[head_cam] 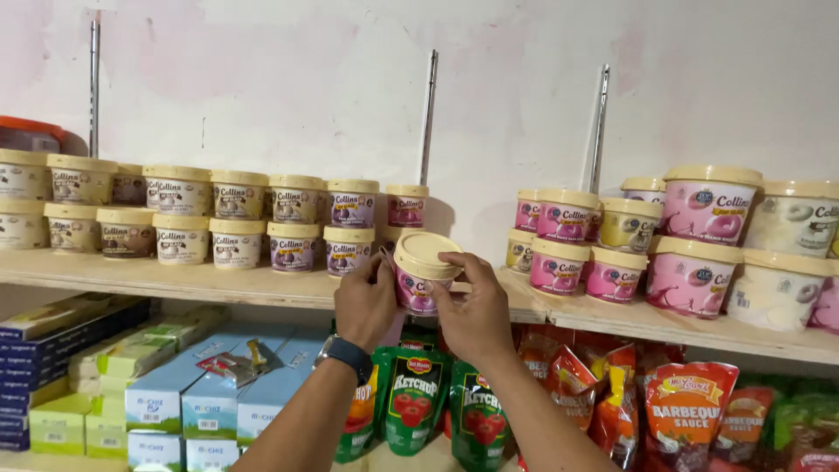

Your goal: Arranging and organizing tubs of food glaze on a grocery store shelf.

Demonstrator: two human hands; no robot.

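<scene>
Both of my hands hold one small round tub [421, 271] with a cream lid and a pink label, tilted, just above the front edge of the wooden shelf [218, 284]. My left hand [367, 301], with a dark watch on the wrist, grips its left side. My right hand [476, 306] grips its right side, fingers over the lid's rim. The tub sits in a gap between two groups of similar tubs: stacked cream-lidded tubs [293, 227] to the left and pink-labelled tubs [559, 245] to the right.
Larger pink and white tubs [699, 236] fill the shelf's right end. Below hang green ketchup pouches [411, 402] and red sauce pouches [686, 411]. Blue and green boxes [192, 393] are stacked at lower left. Metal shelf rails [427, 114] run up the pale wall.
</scene>
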